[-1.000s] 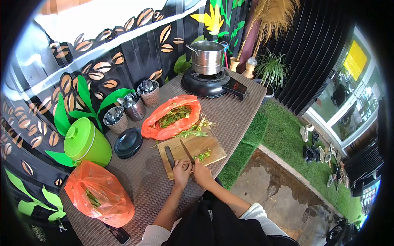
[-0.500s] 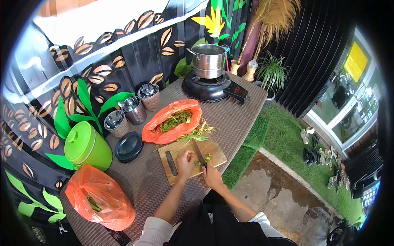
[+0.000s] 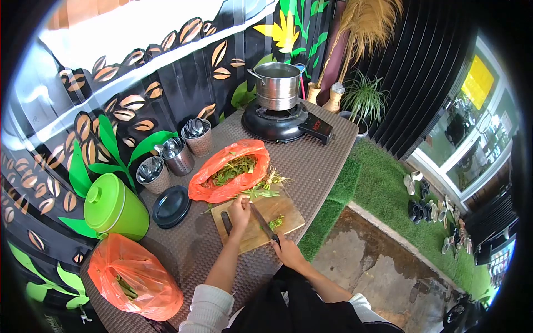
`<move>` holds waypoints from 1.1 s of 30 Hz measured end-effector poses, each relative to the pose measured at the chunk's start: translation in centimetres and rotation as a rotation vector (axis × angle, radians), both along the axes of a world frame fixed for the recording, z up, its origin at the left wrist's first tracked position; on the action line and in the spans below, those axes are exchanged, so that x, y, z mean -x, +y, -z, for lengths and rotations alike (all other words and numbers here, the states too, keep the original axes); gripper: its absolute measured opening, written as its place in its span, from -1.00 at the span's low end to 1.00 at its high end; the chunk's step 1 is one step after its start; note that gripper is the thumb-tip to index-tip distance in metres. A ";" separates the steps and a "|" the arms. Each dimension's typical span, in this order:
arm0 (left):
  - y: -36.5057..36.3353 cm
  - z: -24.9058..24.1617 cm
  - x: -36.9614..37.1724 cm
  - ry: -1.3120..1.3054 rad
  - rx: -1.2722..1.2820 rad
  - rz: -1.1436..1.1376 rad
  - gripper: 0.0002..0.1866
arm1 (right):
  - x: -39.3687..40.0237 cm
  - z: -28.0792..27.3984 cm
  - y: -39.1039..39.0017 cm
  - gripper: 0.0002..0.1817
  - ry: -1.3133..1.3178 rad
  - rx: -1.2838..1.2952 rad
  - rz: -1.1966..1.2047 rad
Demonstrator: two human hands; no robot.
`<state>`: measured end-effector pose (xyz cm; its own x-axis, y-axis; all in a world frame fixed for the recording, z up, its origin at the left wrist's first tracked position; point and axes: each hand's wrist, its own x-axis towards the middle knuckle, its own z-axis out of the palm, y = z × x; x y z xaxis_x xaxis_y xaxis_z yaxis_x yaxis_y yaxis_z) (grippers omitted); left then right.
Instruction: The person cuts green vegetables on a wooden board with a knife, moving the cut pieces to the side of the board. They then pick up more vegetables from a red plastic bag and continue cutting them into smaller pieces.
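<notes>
My right hand (image 3: 287,251) grips the dark handle of a knife (image 3: 264,222), whose blade points up and left across the wooden cutting board (image 3: 286,206). Chopped green pieces (image 3: 276,222) lie on the board right of the blade. My left hand (image 3: 240,210) is closed over the board's left part, by the blade tip; what its fingers hold is too small to make out. Beyond it, green stems and leaves (image 3: 270,186) rest at the board's far edge, beside an open orange bag (image 3: 225,186) full of greens.
A steel pot (image 3: 277,91) sits on a black portable stove (image 3: 272,126) at the far end. Cutlery cups (image 3: 177,158), black plates (image 3: 171,207), a green lidded container (image 3: 116,208) and a second orange bag (image 3: 136,277) stand along the left.
My left hand has moved up and left, away from the chopped pieces toward the board's far edge. The knife has shifted slightly left and down, and more of the chopped greens shows.
</notes>
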<state>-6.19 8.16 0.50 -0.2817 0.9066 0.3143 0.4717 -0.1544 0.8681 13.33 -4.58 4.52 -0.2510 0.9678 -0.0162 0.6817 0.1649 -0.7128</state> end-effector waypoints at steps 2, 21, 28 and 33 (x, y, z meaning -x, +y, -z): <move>-1.2 -1.1 0.3 -0.103 -0.015 0.010 -0.84 | -0.2 -0.4 0.3 -0.65 0.014 0.006 -0.031; -10.4 -2.0 -0.9 -0.028 0.049 0.004 -0.85 | -0.9 -0.1 1.5 -0.66 -0.187 0.032 0.095; -10.8 -0.9 -2.2 0.211 -0.064 0.218 -0.86 | 0.0 -0.4 1.5 -0.64 -0.253 0.074 0.084; -10.5 -0.2 -3.7 0.085 0.017 0.203 -0.87 | -0.4 -1.3 1.8 -0.66 -0.218 0.115 0.030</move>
